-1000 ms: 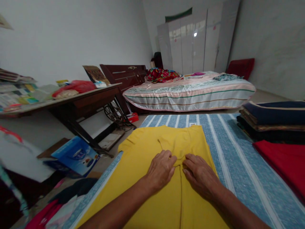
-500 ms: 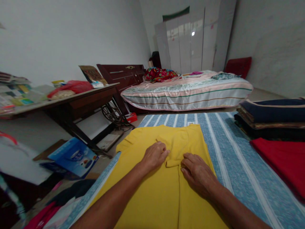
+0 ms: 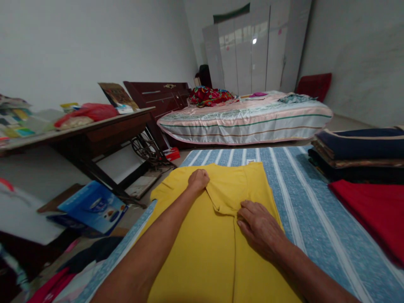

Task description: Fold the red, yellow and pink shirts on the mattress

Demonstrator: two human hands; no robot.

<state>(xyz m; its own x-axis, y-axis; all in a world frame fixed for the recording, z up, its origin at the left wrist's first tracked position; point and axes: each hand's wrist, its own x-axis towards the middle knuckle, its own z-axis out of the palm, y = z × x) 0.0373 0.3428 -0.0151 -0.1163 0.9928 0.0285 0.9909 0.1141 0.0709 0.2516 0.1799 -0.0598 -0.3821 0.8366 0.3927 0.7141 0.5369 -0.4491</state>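
We're looking at a yellow shirt (image 3: 192, 248) spread over a blue striped sheet (image 3: 292, 202), and both hands are on it. Here's the left hand (image 3: 198, 180), over at the far left, bunched into a fist and clamped on the yellow cloth near the far edge. The folded sleeve (image 3: 229, 189) runs right from that fist, so the cloth in the grip sits at the sleeve's left end, and we see creases slanting from there toward the middle.

Now to the right hand (image 3: 257, 225), nearer and farther right: it lies palm down on the shirt, fingertips touching the near edge of the folded sleeve. Whether those fingers pinch any cloth, we can't tell. The two hands are well apart, with the sleeve between them, and a long fold line runs from just beside the right fingertips toward the near end of the shirt.

Off to the right we have a folded red cloth (image 3: 372, 214), and just beyond it a stack of folded clothes (image 3: 356, 153). On the far side stands a bed (image 3: 246, 126), and to the left, below the table (image 3: 126, 120), we spot a blue box (image 3: 97, 210).
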